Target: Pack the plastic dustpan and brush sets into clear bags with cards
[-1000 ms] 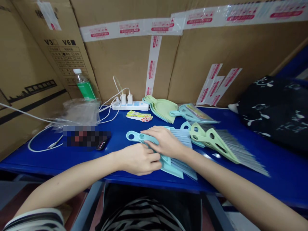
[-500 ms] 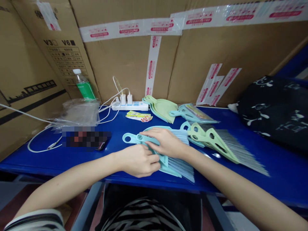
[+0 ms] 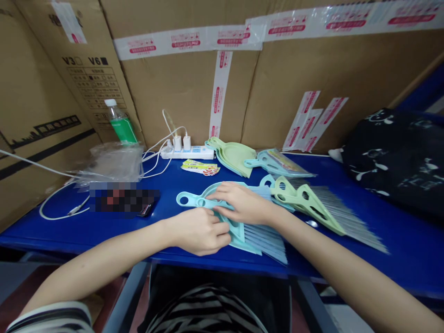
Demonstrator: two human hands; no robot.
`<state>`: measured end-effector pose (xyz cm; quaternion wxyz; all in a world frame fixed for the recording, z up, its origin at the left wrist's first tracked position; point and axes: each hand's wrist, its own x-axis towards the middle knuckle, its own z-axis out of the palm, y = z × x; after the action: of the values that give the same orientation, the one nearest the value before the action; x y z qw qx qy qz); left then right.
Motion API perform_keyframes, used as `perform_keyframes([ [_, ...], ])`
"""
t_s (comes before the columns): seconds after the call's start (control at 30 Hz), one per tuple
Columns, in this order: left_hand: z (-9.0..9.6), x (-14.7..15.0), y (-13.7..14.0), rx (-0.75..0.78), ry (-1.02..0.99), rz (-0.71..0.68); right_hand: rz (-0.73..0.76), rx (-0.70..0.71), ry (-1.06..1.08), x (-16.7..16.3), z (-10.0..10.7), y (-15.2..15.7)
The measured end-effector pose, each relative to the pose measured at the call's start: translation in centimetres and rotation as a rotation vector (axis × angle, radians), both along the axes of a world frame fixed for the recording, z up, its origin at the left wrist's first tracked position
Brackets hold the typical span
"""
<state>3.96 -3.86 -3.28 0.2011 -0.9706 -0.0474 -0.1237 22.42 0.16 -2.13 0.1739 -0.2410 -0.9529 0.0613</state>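
A light-blue dustpan lies near the table's front edge with its handle to the left. On top of it rests a matching blue hand brush, bristles pointing right. My left hand is curled closed at the dustpan's near side; its fingertips are hidden. From above, my right hand grips the brush near its handle, thumb on the near side and fingers on the far side. Just right of my hands lie a green hand brush and a blue piece partly under it.
Behind are stacked green and blue dustpans, a bagged blue dustpan, a power strip and a wrapper. Plastic bags, a bottle and cables stand left; a black patterned bag is right. Cardboard walls the back.
The blue brush has come down flatter onto the dustpan, its bristles shifting slightly right. My right hand has moved a little right with it. My left hand has stayed in place.
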Motion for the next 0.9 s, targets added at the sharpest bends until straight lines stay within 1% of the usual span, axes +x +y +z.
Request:
perform_keyframes([
  [0.2, 0.0, -0.1, 0.1, -0.007, -0.047, -0.030, 0.006, -0.009, 0.053, -0.7, -0.8, 0.1],
  [0.4, 0.0, -0.1, 0.3, -0.015, -0.050, -0.018, -0.031, -0.017, -0.011, 0.2, 0.1, 0.3],
  [0.5, 0.5, -0.4, 0.7, -0.019, -0.060, -0.004, -0.024, -0.030, -0.037, 0.6, 0.3, 0.6],
  [0.57, 1.3, -1.0, 1.3, -0.017, -0.082, 0.027, -0.017, -0.044, -0.033, 0.5, 0.1, 0.7],
  [0.63, 2.4, -2.0, 2.1, -0.010, -0.102, 0.129, -0.014, -0.065, -0.021, 0.3, -0.2, 0.8],
  [0.67, 3.0, -2.5, 2.6, -0.005, -0.108, 0.220, -0.015, -0.077, -0.015, 0.2, -0.3, 0.8],
  [0.73, 4.1, -3.6, 3.5, 0.010, -0.116, 0.519, -0.017, -0.106, -0.009, 0.0, -0.6, 0.8],
  [0.77, 4.5, -4.0, 3.9, -0.008, -0.094, 0.671, -0.018, -0.121, -0.009, 0.0, -0.7, 0.9],
  [0.83, 4.9, -4.5, 4.4, -0.109, -0.013, 0.921, -0.022, -0.146, -0.002, -0.1, -0.8, 0.9],
  [0.87, 5.0, -4.6, 4.5, -0.177, 0.038, 1.000, -0.025, -0.156, 0.008, -0.1, -0.9, 0.9],
  [0.9, 5.0, -4.5, 4.6, -0.244, 0.082, 1.047, -0.031, -0.165, 0.022, -0.2, -1.0, 0.9],
])
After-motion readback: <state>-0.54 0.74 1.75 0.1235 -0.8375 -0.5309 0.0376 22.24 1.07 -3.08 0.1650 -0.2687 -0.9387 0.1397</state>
